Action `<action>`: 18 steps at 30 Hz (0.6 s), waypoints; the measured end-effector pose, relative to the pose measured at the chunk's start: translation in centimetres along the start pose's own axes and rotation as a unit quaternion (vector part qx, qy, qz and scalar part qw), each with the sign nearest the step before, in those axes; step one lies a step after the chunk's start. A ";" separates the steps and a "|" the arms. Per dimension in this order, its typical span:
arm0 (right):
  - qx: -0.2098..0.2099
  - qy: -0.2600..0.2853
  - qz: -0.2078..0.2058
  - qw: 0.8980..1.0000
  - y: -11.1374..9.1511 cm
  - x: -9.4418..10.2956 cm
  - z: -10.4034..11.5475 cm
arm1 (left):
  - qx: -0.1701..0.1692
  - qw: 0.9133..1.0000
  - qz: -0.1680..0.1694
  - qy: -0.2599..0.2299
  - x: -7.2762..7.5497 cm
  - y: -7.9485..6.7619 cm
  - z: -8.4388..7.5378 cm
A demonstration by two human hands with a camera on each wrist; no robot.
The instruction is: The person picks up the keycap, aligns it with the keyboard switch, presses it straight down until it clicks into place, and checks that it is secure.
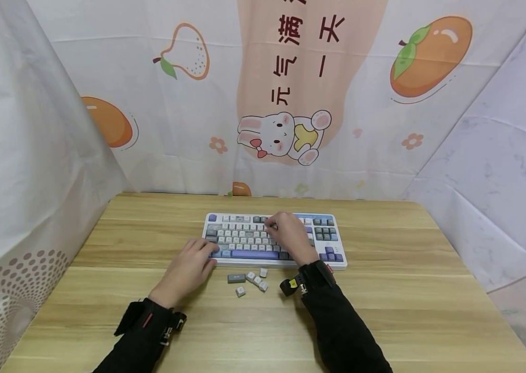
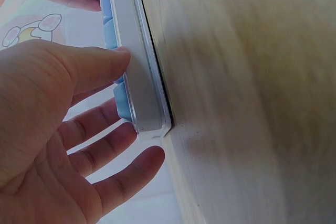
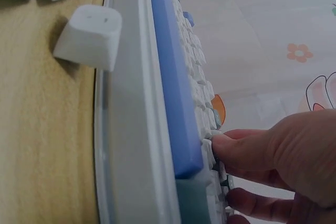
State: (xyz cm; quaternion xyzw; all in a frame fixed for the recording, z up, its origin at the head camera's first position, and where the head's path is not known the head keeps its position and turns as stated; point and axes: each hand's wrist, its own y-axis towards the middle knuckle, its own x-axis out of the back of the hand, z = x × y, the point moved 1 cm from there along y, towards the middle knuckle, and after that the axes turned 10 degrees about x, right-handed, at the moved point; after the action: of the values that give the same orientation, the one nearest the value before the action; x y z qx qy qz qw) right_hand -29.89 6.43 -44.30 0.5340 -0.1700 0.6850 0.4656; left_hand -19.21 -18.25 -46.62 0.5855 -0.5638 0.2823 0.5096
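Observation:
A white mechanical keyboard with white, grey and blue-violet keycaps lies on the wooden table. My left hand rests at its front left corner. In the left wrist view the thumb lies on the front edge, with the other fingers spread loosely around the corner. My right hand reaches over the upper middle rows. Seen from the right wrist, its thumb and forefinger pinch at a white keycap among the keys; the fingers partly hide it. Loose keycaps, a long grey one and several small white ones, lie in front of the keyboard.
The wooden table extends on both sides of the keyboard. Behind it hangs a white cloth printed with fruit and a rabbit, and more cloth closes off the left side. Black straps with small cameras sit on both wrists.

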 end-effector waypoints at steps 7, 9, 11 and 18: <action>-0.033 -0.015 0.004 0.999 0.0 -0.1 0.1 | -0.002 1.000 0.000 -0.001 0.0 0.0 0.0; -0.041 -0.020 0.003 0.999 0.0 -0.1 0.1 | -0.003 1.000 -0.001 -0.002 0.0 0.0 0.0; -0.045 -0.022 0.002 0.999 -0.1 -0.1 0.1 | -0.003 1.000 -0.001 -0.004 0.0 0.0 0.0; -0.032 -0.015 -0.009 0.999 -0.4 -0.2 0.1 | -0.001 1.000 0.000 -0.003 0.1 0.0 0.0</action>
State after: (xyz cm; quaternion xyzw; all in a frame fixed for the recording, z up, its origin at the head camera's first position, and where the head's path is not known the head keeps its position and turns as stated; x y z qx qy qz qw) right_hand -29.55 6.47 -44.52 0.5309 -0.1940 0.6669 0.4855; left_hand -19.17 -18.26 -46.54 0.5861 -0.5654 0.2797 0.5086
